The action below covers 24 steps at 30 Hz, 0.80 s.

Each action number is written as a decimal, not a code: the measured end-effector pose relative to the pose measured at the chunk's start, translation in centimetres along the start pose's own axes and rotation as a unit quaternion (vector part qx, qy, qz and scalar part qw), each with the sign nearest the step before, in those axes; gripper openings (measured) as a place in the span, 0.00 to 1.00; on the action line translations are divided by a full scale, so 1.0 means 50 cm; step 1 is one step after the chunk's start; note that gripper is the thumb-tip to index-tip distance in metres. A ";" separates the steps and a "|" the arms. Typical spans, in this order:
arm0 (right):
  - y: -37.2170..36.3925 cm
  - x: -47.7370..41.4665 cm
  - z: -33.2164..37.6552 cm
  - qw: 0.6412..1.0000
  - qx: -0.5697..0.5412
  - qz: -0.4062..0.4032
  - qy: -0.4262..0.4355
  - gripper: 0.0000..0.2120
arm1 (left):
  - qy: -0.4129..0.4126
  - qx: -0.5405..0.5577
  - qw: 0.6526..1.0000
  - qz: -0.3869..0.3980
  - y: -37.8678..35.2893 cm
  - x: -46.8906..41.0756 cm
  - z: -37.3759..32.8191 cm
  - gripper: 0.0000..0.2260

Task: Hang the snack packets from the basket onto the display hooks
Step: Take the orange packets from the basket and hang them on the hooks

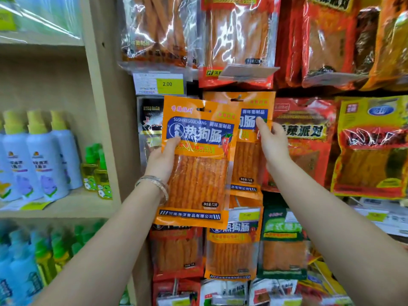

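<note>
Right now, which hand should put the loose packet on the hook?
Left, probably. The left hand already holds the loose packet, hang hole up, near the hook. The right hand rests on the hung packet behind.

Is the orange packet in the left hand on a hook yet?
Off. The orange packet sits in the left hand, its hang hole showing empty.

Orange pkt [196, 160]: "SUSHIREGOUCHANG", "72g"; yellow price tag [169, 84]: "2.00"
</note>
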State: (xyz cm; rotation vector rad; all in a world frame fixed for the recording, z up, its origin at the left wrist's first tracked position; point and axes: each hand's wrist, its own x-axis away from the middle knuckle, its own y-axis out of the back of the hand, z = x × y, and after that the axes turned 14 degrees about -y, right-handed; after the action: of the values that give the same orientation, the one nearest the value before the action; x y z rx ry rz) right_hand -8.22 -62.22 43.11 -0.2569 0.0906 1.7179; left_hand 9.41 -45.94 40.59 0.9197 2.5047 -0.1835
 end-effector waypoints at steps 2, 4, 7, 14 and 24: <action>0.007 0.003 -0.017 0.994 0.025 -0.087 0.066 0.14 | 0.001 -0.003 1.000 0.007 -0.015 0.000 -0.003 0.26; 0.013 0.008 -0.029 0.990 0.017 -0.100 0.096 0.12 | -0.011 -0.008 1.000 0.012 -0.031 -0.001 -0.002 0.25; 0.012 0.023 -0.029 0.997 -0.008 0.025 0.066 0.09 | -0.030 -0.026 0.998 0.038 -0.057 0.000 -0.003 0.22; 0.017 0.021 0.002 0.992 -0.061 0.075 0.086 0.08 | -0.202 -0.017 0.975 0.089 -0.103 0.001 -0.030 0.13; 0.010 -0.006 0.068 0.984 -0.064 0.028 0.166 0.07 | -0.433 -0.182 0.876 0.112 -0.125 -0.045 -0.126 0.34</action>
State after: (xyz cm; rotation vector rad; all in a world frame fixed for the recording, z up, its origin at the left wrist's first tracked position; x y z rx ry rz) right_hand -9.09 -61.88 46.46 -0.6417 0.2344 1.7253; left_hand 4.55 -50.28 46.99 0.7312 1.5177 -0.0263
